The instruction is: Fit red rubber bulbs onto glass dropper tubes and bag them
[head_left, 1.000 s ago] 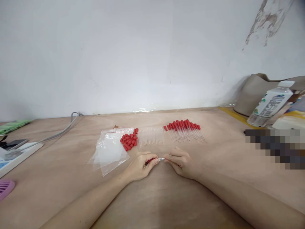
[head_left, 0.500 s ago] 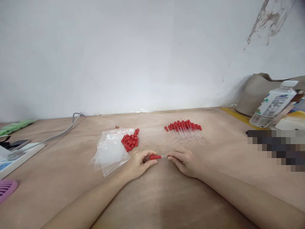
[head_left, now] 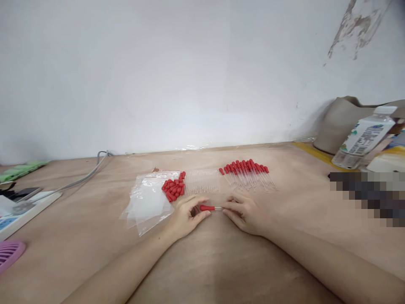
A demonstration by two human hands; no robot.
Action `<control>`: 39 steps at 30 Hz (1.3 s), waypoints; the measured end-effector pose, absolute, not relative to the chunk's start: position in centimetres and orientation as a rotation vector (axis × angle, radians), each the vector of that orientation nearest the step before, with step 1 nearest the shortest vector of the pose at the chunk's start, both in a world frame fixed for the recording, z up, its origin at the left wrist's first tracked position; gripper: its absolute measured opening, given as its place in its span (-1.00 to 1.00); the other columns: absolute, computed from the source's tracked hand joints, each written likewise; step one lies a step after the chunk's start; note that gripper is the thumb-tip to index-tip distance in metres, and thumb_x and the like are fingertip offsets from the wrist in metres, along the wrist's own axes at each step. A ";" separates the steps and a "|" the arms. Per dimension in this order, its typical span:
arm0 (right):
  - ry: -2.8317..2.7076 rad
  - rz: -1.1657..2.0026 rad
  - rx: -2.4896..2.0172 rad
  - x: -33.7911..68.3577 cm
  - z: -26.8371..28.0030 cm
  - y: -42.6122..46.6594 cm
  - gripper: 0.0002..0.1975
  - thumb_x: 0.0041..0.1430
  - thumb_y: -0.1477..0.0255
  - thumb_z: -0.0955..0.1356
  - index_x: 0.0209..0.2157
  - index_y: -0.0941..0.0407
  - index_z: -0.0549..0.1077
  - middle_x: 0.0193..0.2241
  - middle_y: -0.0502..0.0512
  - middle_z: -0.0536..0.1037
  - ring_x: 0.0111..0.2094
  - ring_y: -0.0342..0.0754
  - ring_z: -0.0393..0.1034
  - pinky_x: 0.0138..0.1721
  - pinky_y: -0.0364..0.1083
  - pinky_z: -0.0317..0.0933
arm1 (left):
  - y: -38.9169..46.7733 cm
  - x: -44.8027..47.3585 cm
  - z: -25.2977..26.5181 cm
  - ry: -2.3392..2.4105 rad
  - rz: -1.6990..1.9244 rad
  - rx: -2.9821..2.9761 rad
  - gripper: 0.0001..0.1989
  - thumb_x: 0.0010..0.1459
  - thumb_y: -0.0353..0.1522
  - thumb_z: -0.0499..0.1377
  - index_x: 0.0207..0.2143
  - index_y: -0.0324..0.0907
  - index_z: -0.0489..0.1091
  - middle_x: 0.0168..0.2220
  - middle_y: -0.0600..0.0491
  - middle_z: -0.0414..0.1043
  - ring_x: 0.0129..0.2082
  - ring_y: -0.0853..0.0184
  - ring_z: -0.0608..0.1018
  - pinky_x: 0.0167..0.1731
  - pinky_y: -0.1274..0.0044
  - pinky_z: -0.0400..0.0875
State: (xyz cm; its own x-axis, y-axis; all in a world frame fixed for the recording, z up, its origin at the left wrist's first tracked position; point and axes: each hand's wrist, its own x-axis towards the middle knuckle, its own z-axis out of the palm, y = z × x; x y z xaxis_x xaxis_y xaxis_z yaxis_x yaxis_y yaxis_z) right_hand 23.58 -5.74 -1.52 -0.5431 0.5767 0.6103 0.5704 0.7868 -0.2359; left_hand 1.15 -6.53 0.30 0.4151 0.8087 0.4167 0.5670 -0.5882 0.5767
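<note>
A dropper with a red rubber bulb (head_left: pixel 207 207) and a clear tube lies level between my hands, low over the table. My right hand (head_left: pixel 245 213) pinches the clear tube between thumb and fingers; the rest of the tube is hidden in that hand. Around the bulb, my left hand (head_left: pixel 189 217) curves with thumb and forefinger apart, and a gap shows above the bulb. Beyond the left hand is a heap of loose red rubber bulbs (head_left: pixel 173 189). Clear tubes (head_left: pixel 201 182) lie in a row beside it. Several bulb-fitted droppers (head_left: pixel 248 171) rest farther right.
Clear zip bags (head_left: pixel 148 202) are fanned out left of the bulbs. A power strip (head_left: pixel 38 204) with a grey cable (head_left: pixel 79 180) sits far left, near a pink slotted object (head_left: pixel 11 255). At right stand a plastic bottle (head_left: pixel 363 137) and a grey-brown bag (head_left: pixel 332 122).
My left forefinger has lifted and straightened away from the red bulb. My right hand keeps its pinch on the tube. The view has shifted very slightly.
</note>
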 end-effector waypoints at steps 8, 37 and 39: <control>-1.916 0.216 -1.324 25.1 0.6 -3.3 -0.79 0.09 0.40 0.23 -0.39 0.12 0.49 -0.50 0.05 0.49 -0.52 -0.13 0.32 -0.46 -0.18 0.15 | -6.3 1.1 0.4 1.225 0.874 2.430 -0.70 0.09 -0.36 0.10 -0.08 -0.11 0.28 -0.35 0.07 0.22 -0.44 0.41 0.34 -0.40 0.55 0.33; -1.849 0.084 -1.945 20.2 1.1 2.2 -0.71 0.04 0.20 0.22 -0.46 0.07 0.46 -0.43 0.10 0.51 -0.34 0.04 0.39 -0.37 -0.07 0.13 | -5.8 1.1 0.2 1.185 0.801 2.402 -0.87 0.10 -0.38 0.09 -0.28 -0.16 0.37 -0.30 0.05 0.30 -0.45 0.43 0.34 -0.42 0.57 0.29; -1.874 0.095 -1.947 19.8 1.0 2.0 -0.74 0.04 0.23 0.23 -0.47 0.08 0.45 -0.43 0.09 0.51 -0.35 0.03 0.39 -0.38 -0.08 0.12 | -5.9 1.1 0.1 1.188 0.801 2.402 -0.87 0.10 -0.37 0.09 -0.29 -0.16 0.37 -0.31 0.05 0.30 -0.45 0.43 0.34 -0.43 0.57 0.29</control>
State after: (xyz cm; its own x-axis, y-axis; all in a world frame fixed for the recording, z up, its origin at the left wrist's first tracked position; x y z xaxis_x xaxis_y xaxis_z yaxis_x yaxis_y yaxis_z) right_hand 19.83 2.00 0.96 0.0824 0.9660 0.2452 0.9362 0.0093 -0.3513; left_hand 1.13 -5.87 0.14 0.4902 0.8050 0.3340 0.6115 -0.5908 0.5264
